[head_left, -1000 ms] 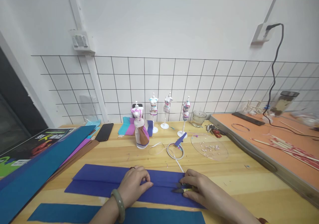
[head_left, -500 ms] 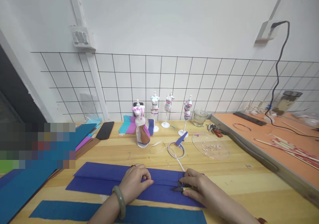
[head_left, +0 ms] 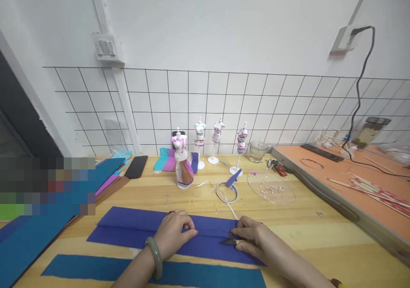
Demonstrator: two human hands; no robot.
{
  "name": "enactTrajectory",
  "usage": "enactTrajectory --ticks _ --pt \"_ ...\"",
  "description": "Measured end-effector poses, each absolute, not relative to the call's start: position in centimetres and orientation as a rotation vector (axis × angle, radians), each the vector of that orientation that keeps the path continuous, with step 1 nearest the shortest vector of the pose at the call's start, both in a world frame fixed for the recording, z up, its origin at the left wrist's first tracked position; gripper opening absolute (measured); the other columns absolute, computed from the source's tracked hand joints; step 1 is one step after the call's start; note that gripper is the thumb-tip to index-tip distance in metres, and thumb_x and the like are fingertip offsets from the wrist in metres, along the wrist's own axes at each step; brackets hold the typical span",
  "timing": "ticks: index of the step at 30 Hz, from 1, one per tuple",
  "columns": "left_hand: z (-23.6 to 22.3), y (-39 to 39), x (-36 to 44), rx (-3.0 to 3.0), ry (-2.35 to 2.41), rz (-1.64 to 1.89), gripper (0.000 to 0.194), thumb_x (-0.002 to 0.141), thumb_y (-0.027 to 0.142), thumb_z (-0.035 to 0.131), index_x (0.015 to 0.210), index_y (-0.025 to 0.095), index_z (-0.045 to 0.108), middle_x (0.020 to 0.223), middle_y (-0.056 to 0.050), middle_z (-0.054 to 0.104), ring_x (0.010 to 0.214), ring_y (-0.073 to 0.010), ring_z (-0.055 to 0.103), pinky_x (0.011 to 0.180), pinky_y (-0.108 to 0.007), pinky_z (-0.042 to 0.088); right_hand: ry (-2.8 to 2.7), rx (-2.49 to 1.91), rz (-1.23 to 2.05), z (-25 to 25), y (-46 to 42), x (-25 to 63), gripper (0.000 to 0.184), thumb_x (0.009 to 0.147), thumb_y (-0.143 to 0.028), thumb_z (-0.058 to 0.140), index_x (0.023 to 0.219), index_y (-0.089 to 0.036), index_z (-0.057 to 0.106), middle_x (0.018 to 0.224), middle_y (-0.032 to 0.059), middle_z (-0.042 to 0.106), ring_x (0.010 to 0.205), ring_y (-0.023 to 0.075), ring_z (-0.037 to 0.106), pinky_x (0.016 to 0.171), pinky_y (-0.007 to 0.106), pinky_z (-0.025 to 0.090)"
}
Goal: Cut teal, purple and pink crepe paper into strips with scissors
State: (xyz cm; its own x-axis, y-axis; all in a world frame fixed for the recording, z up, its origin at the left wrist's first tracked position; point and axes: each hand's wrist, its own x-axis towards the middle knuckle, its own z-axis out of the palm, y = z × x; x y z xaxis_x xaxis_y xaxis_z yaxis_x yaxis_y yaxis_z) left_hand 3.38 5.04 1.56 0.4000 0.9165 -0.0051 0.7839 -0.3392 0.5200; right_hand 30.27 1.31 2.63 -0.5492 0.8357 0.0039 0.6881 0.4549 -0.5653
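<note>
A wide strip of dark blue crepe paper [head_left: 134, 226] lies across the wooden table with a lengthwise fold. My left hand [head_left: 175, 230], a green bangle at its wrist, rests on the strip's middle, fingers curled and thumb pinched at the fold. At the strip's right end my right hand [head_left: 251, 236] is closed around small scissors [head_left: 229, 242]. Their dark blade points left over the paper, and the handles are hidden in my palm. Nearer to me, a narrower teal strip [head_left: 86, 266] passes under my left forearm.
Behind the paper stand white mini mannequins, the nearest [head_left: 182, 160] dressed in paper. A tape roll [head_left: 227, 193], a clear disc with beads [head_left: 271, 190] and a glass jar [head_left: 257, 152] lie rightward. A phone [head_left: 136, 167] and stacked coloured paper [head_left: 68, 194] are left; an orange-topped board [head_left: 352, 181] is right.
The view has shifted very slightly. Both hands keep nearly the same place on the blue paper, and the scissors remain in my right hand.
</note>
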Motion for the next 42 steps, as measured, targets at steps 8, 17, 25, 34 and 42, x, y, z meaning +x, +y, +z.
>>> enactTrajectory --ticks 8,17,25,34,42 --pt "1.59 4.97 3.41 2.226 1.454 0.405 0.014 0.073 0.035 0.057 0.070 0.024 0.065 0.077 0.002 0.061 0.080 -0.0154 0.055 0.070 -0.025 0.037 -2.409 -1.305 0.768 2.91 1.21 30.17 0.024 0.090 -0.037 0.047 0.100 -0.024 0.064 0.088 0.0037 0.053 0.079 0.0156 0.054 0.070 0.025 0.042" --pt "1.60 4.95 3.43 2.229 1.442 0.437 0.012 0.073 0.031 0.057 0.069 0.023 0.065 0.075 0.002 0.061 0.078 -0.0146 0.054 0.068 -0.024 0.035 -2.407 -1.317 0.722 2.91 1.15 30.02 0.024 0.090 -0.037 0.046 0.096 -0.022 0.065 0.087 0.0032 0.052 0.079 0.0153 0.054 0.070 0.023 0.040" --pt "1.44 5.03 3.42 2.224 1.457 0.419 0.014 0.074 0.034 0.057 0.071 0.023 0.065 0.076 0.002 0.061 0.078 -0.0150 0.055 0.070 -0.025 0.036 -2.363 -1.320 0.756 2.82 1.22 29.92 0.025 0.090 -0.037 0.046 0.091 -0.022 0.065 0.084 0.0025 0.052 0.075 0.0145 0.054 0.066 0.023 0.041" --pt "1.23 5.11 3.33 2.235 1.450 0.405 0.015 0.074 0.036 0.057 0.072 0.024 0.065 0.077 0.001 0.061 0.079 -0.0154 0.055 0.070 -0.025 0.037 -2.342 -1.326 0.767 2.93 1.13 29.87 0.026 0.090 -0.039 0.046 0.092 -0.022 0.066 0.083 0.0026 0.053 0.076 0.0155 0.054 0.066 0.024 0.041" --pt "1.30 4.99 3.21 2.218 1.436 0.429 0.014 0.074 0.034 0.057 0.071 0.023 0.065 0.077 0.001 0.061 0.079 -0.0151 0.055 0.071 -0.025 0.037 -2.343 -1.319 0.769 3.02 1.10 29.81 0.027 0.091 -0.038 0.045 0.090 -0.021 0.065 0.083 0.0027 0.053 0.076 0.0151 0.054 0.066 0.023 0.041"
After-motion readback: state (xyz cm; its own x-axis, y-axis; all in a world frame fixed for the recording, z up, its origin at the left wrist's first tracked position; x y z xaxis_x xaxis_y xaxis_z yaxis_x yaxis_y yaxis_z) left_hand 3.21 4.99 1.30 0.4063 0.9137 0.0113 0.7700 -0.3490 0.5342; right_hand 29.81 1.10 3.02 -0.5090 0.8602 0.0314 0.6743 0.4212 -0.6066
